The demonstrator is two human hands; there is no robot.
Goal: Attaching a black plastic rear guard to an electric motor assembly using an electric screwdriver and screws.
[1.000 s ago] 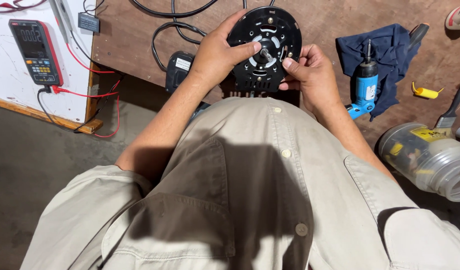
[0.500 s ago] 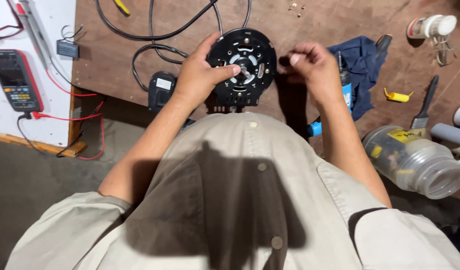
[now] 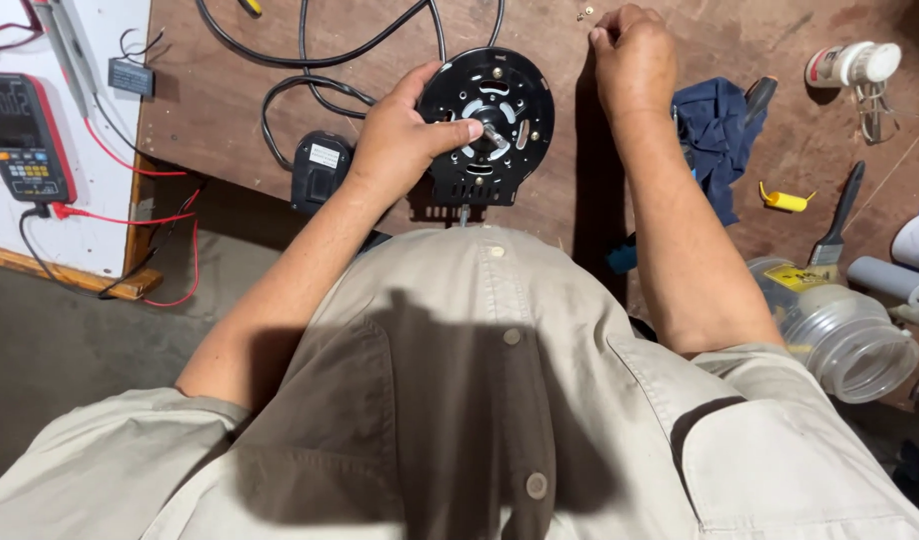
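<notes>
A round black fan motor housing with slots and a metal shaft at its centre rests on the brown wooden bench. My left hand grips its left rim, thumb laid across the centre near the shaft. My right hand is off the housing, up and to the right, fingers curled with fingertips down on the bench beside small brass screws. Whether it pinches one I cannot tell.
Black cables loop behind the motor; a small black box lies at its left. A multimeter with red leads sits on a white board. At right: blue cloth, yellow clip, brush, clear plastic jar, tape roll.
My right hand has let go of the motor housing and moved up and right to the screws on the bench. My left hand keeps hold of the housing.
</notes>
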